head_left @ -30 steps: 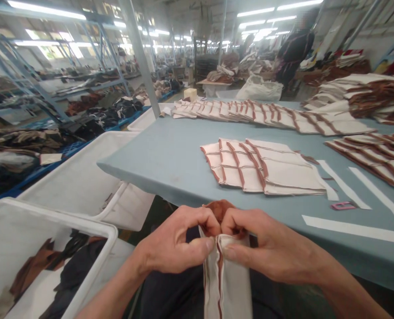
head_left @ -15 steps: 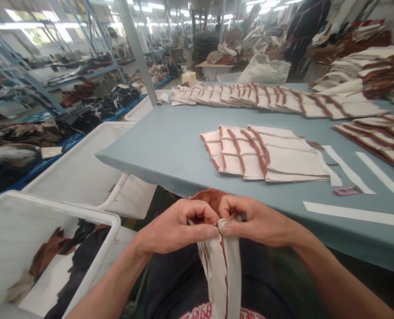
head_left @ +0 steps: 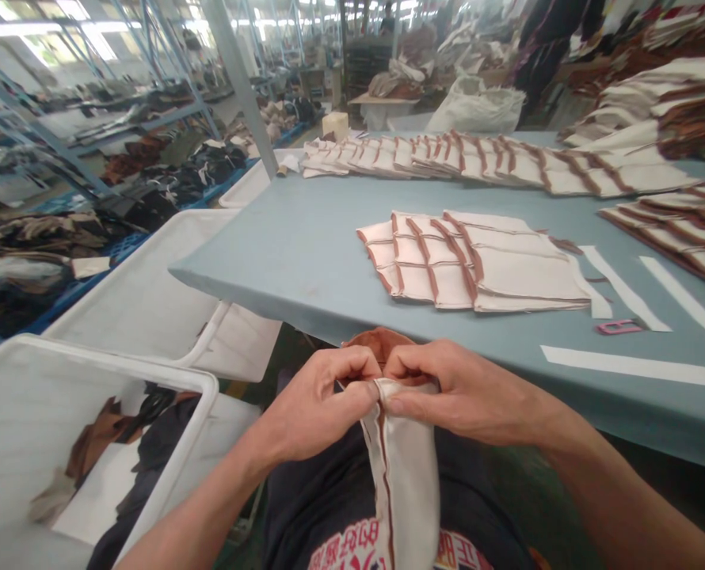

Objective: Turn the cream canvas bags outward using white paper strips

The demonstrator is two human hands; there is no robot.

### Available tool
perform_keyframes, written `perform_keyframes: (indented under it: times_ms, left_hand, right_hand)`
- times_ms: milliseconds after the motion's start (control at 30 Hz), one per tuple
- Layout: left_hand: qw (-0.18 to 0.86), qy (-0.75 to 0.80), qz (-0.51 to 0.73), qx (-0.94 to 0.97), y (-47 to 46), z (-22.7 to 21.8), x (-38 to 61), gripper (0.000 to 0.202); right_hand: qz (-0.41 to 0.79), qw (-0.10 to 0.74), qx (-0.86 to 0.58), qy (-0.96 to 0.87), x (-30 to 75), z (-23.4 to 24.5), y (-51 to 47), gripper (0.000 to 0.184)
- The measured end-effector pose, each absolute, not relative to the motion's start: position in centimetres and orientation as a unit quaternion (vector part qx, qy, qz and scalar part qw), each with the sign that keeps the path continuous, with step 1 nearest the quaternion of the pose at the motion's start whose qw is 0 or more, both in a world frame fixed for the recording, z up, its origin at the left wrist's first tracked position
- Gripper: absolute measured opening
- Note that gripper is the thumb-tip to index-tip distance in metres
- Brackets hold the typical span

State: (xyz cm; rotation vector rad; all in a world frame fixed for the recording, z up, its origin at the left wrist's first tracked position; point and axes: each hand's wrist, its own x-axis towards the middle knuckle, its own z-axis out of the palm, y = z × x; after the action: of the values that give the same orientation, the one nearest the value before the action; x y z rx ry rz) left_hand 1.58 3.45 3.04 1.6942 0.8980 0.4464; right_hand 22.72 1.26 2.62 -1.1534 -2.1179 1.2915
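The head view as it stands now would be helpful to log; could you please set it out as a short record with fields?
Left hand: pinching the top edge of a cream piece
Right hand: pinching the same edge, close beside the left
Cream piece: brown lengthwise seam, hanging before a dark printed shirt
On the blue-grey table: fanned brown-edged pieces, white strips, small pink tool
Left of the table: white bin containing brown and dark material
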Motion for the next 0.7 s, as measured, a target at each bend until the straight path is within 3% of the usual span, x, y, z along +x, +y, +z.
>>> perform_keyframes:
  times_ms: [267,533,600,700]
  left_hand:
    - [0.585,0.359,0.143,0.713,2.7,3.7,0.2,0.028]
    - [0.567,0.423,0.221,0.671,1.7,3.4,1.5,0.023]
    - [0.571,0.417,0.235,0.667,1.3,3.2,1.6,0.024]
    - [0.584,0.384,0.223,0.679,1.1,3.1,1.2,0.022]
  right_hand:
    - [0.438,0.209,-0.434,-0.759,22.3,3.2,0.3,0.019]
    - [0.198,0.256,-0.536,-0.78,19.2,3.4,-2.0,0.015]
    - [0.253,0.259,-0.535,-0.763,19.4,3.3,-1.8,0.016]
    - [0.43,0.237,-0.487,-0.723,20.6,2.8,-1.1,0.019]
